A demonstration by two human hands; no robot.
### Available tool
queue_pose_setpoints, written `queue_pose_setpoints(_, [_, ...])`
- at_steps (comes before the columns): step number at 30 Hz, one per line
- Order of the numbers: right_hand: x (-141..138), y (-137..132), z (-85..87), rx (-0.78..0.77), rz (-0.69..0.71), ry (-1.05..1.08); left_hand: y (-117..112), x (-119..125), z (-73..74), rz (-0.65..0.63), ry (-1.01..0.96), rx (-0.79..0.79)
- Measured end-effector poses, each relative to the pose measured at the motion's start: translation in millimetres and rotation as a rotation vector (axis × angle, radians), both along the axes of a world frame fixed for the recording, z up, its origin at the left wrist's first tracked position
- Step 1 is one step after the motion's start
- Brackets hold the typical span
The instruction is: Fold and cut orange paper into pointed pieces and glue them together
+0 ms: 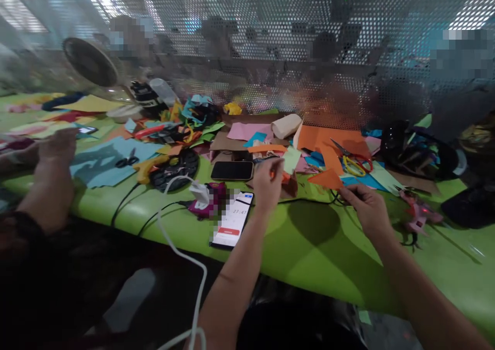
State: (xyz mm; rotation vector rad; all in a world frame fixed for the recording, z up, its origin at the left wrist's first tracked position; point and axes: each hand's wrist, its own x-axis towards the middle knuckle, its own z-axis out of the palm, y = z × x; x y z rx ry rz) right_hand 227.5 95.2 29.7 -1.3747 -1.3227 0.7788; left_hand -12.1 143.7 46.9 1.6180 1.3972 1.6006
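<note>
My right hand (365, 205) pinches the lower right corner of an orange paper triangle (327, 179) between thumb and fingers, just above the green table. To its left, beside the paper scraps, my left hand (268, 184) is closed with its fingers curled. A bit of orange shows at its fingertips, but whether it is gripped is unclear. A phone with a dark screen (232, 170) lies left of that hand. Under my left forearm is a second phone with a lit timer screen (234, 221). Yellow- and red-handled scissors (356, 165) rest on paper behind my right hand.
A purple power socket with a white plug (201, 195) trails cables over the edge of the green table (309, 257). Leftward are a black round fan-like object (176, 169), blue paper (104, 172) with black scissors (127, 159), and another person's arm (54, 175). A pink object (419, 211) lies right.
</note>
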Motion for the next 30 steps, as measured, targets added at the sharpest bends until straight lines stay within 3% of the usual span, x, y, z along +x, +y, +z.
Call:
queue_pose_setpoints(3, [5.5, 1.7, -1.5, 0.016, 0.006, 0.002, 8.7, -16.8, 3.6, 0.246, 0.118, -0.006])
queue_pose_setpoints(6, [6.0, 0.8, -1.0, 0.022, 0.011, 0.004, 14.4, -20.8, 1.4, 0.355, 0.369, -0.191])
queue_pose_setpoints(9, [3.6, -1.4, 2.5, 0.029, 0.003, 0.009, 17.3, -18.0, -3.5, 0.342, 0.545, -0.321])
queue_pose_setpoints(15, [-0.3, -4.2, 9.3, 0.031, 0.009, 0.028, 19.4, -16.3, -10.3, 0.289, 0.646, -0.349])
queue_pose_setpoints(19, [-0.9, -4.9, 9.2, 0.04, 0.028, 0.012, 19.7, -17.1, -10.3, 0.257, 0.436, -0.223])
queue_pose_setpoints(24, [-1.7, -5.6, 4.8, 0.052, 0.079, 0.036, 21.1, -9.7, -16.7, -0.032, -0.252, -0.099])
queue_pose_setpoints(30, [-5.5, -7.1, 4.5, 0.037, 0.12, 0.011, 18.5, 11.5, -22.2, -0.208, -0.432, -0.163])
